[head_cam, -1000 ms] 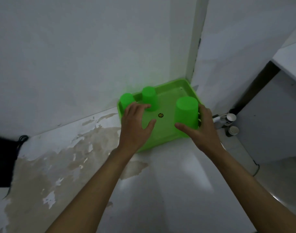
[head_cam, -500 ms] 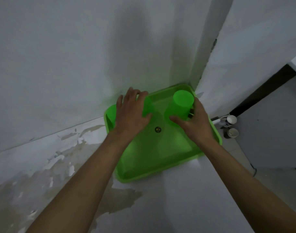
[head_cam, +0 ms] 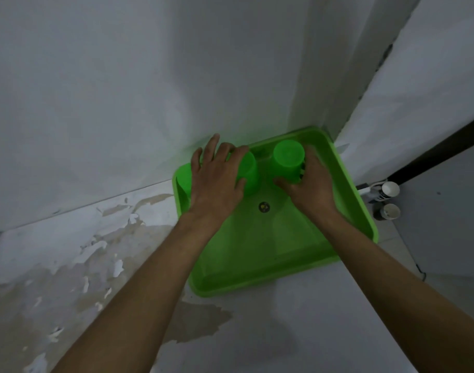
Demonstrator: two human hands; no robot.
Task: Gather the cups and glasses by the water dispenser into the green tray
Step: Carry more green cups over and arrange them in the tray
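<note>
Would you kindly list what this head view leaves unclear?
- Third upturned green plastic cup, head view: mostly hidden behind the left hand.
- Dark object beside the right-hand green plastic cup: covered by the right hand.
- Two small white-rimmed containers: too small to identify.

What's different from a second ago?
The left hand slid forward from the tray floor onto the middle cup. The right hand pushed the big cup toward the back wall. The corner cup stayed put.
</note>
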